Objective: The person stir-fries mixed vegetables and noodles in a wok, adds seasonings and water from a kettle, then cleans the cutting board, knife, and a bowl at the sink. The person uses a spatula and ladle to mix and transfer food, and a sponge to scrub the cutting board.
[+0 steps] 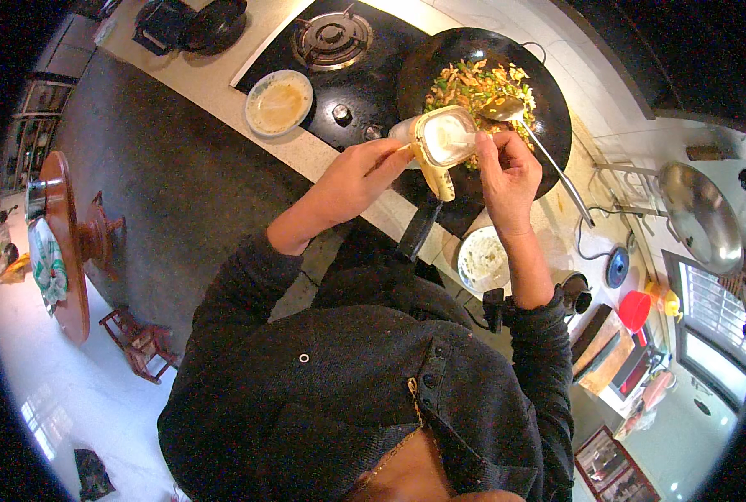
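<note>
My left hand grips a clear seasoning jar with a pale yellow rim, tilted over the near side of a black wok. The jar's yellow lid hangs open below its mouth. White seasoning shows inside. Between the thumb and fingers of my right hand is a small translucent spoon, its far end at the jar's mouth. Chopped food with green and brown pieces lies in the wok. A metal ladle rests there, its bowl on the food and its handle over the rim.
The wok's black handle points towards me. A stained plate sits at the hob's front edge, near a bare gas burner. Right of the wok are a white bowl, a blue lid and a chopping board with a knife.
</note>
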The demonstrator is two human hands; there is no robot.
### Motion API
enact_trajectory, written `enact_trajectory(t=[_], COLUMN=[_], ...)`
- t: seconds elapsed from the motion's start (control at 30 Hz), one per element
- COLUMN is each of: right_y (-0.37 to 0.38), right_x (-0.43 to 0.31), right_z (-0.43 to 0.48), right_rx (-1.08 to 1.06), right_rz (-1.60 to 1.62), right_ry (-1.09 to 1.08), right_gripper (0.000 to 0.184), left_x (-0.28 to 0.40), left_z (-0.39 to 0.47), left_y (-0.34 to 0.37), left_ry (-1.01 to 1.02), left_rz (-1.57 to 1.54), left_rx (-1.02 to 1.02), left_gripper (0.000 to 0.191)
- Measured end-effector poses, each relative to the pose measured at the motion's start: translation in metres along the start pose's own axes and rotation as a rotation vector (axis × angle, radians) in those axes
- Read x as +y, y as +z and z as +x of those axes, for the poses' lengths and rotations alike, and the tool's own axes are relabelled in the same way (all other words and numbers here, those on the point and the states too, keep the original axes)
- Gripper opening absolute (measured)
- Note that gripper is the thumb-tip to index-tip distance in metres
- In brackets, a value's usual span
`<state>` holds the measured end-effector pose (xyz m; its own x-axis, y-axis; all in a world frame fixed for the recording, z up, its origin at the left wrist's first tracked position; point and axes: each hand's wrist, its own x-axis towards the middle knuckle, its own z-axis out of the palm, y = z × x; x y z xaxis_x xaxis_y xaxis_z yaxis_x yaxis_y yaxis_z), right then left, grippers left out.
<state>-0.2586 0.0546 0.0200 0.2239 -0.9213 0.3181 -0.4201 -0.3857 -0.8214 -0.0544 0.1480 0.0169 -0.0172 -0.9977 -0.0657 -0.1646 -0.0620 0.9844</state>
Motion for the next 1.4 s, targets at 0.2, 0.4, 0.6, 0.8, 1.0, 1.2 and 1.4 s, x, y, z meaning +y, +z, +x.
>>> enact_trajectory(t=[0.2,0.4,0.6,0.8,1.0,1.2,1.4], right_y=[0.0,-0.01,-0.028,-0.058,-0.091,-0.146,-0.283], right_x=[0.002,0.006,0.015,0.032,0.001,0.005,0.067], right_z=[-0.001,0.008,0.031,0.051,0.013,-0.039,-0.058], right_rx=[-0.014,0.036,0.144,0.38,0.237,-0.124,0.231], right_rz=[0.402,0.658,0.629,0.377,0.465,-0.048,-0.115], right_ry=[0.386,0.506,0.42,0.444,0.258,0.054,0.457], right_gripper=[0.021,0.029,0.027,0.02,0.021,0.028,0.041], left_x=[-0.005,-0.01,-0.005,0.015,0.035,0.053,0.009], left_z=[0.002,0.003,0.0,-0.011,-0.034,-0.047,-0.014], left_y=[-0.002,-0.003,-0.009,-0.005,0.027,0.111,0.244], left_ry=[-0.014,-0.046,-0.094,-0.136,-0.139,-0.07,-0.237], left_rz=[0.008,-0.042,-0.016,0.03,0.079,0.036,-0.011], left_rx=[0.004,0.035,0.038,0.055,0.089,-0.081,-0.397], left_gripper=[0.029,0.03,0.032,0.034,0.033,0.033,0.038])
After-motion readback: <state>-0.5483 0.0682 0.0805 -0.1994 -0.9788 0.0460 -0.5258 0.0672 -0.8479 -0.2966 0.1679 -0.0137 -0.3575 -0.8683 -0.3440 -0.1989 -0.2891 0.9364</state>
